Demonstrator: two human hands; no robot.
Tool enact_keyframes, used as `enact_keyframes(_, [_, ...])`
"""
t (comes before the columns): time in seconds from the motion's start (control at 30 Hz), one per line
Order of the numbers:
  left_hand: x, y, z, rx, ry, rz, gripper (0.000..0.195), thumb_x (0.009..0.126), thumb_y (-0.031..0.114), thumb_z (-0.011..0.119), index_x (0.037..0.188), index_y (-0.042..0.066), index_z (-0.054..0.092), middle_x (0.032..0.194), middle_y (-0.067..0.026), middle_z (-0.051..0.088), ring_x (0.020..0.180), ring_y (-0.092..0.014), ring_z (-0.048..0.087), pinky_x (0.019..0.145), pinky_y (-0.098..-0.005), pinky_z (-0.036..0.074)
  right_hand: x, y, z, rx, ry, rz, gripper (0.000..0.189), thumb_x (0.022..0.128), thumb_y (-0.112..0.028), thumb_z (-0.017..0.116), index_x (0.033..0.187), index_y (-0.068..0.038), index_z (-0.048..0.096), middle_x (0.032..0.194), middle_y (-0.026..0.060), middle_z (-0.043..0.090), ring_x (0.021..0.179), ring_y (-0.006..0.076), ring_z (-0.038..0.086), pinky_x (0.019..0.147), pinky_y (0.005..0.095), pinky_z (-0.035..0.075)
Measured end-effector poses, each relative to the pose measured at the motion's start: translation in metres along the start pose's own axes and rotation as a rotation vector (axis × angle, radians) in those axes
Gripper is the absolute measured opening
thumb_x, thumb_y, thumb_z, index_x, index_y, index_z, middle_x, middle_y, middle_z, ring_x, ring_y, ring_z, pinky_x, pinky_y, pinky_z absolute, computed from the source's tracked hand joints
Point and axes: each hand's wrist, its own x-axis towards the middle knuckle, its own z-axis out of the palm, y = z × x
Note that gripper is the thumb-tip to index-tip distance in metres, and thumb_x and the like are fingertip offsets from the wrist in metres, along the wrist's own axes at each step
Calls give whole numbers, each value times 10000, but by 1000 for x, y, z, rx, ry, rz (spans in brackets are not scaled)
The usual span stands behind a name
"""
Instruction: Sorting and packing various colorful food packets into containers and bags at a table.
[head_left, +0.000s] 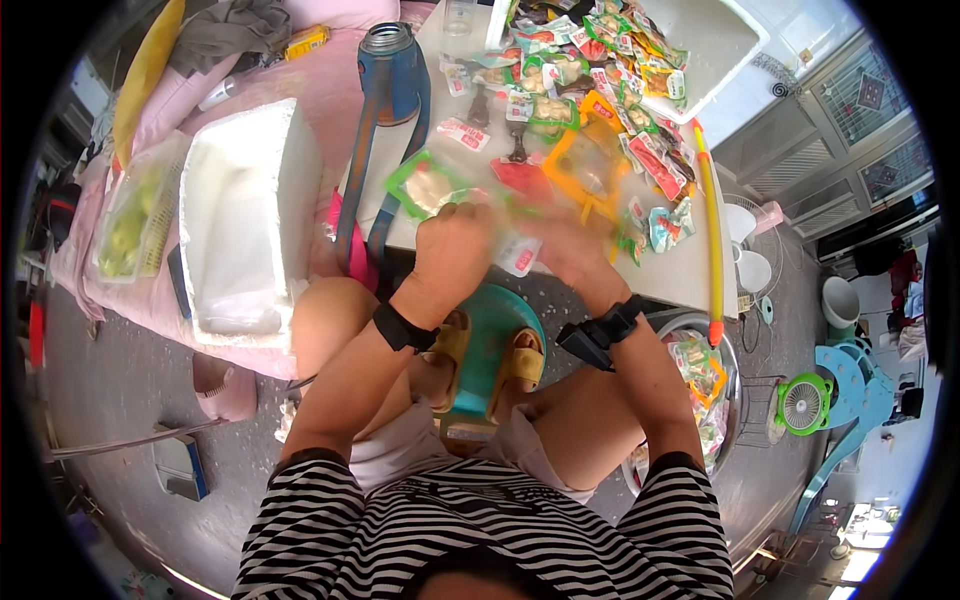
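My left hand (457, 244) is curled at the table's front edge, its fingers closed at the lower edge of a green-bordered food packet (427, 186) with pale contents. My right hand (574, 247) is motion-blurred, so its grip cannot be made out. Close to its fingers are a blurred red packet (521, 178) and a yellow-orange framed clear packet (589, 169). Between my hands a small white packet with pink print (519, 253) shows at the table edge. Many small vacuum-sealed snack packets (551, 109) are heaped farther back.
A white foam box (697, 52) lies tipped behind the heap; another foam box (300, 225) stands left on the pink bedding. A blue flask (390, 82) with a strap stands on the table (465, 97). A yellow tube (709, 225) runs along the right edge. A metal basin (731, 420) holds packets.
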Motion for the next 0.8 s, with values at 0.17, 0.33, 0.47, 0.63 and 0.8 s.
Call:
enact_keyframes(0.17, [3,-3,-4,50,25,-34,69,641,6,542,688,22,493,646,-143,547,622,-307,571,501,-389,463,25,8,1,4,-120,118,291,780,-61,591,1067,-25,566,1008,45,579,904,149,580,703,310,505])
enact_keyframes(0.33, [-1,-5,-7,59,-21,-51,77,635,19,553,693,25,502,658,-148,553,635,-305,574,511,-383,469,23,-7,36,-659,21,2,213,754,-63,596,957,0,604,832,75,599,803,190,610,654,347,494])
enact_keyframes(0.47, [1,0,-2,-9,-20,-68,74,638,27,558,698,31,515,661,-147,555,644,-298,578,526,-377,472,37,28,17,-1218,320,-370,85,737,-46,566,775,21,603,621,111,547,657,236,617,566,385,476])
enact_keyframes(0.63, [-3,-4,0,-5,-20,-65,81,636,40,569,701,35,521,658,-144,556,643,-297,580,531,-381,472,47,35,24,-1267,355,-475,62,739,-42,559,737,18,572,612,104,520,615,193,573,537,362,454])
enact_keyframes(0.8, [-5,-5,2,-11,-23,-109,80,633,37,564,698,24,518,655,-149,562,638,-310,582,533,-391,469,49,32,19,-818,-116,-672,100,778,-68,545,798,27,571,656,81,541,581,143,541,496,311,450])
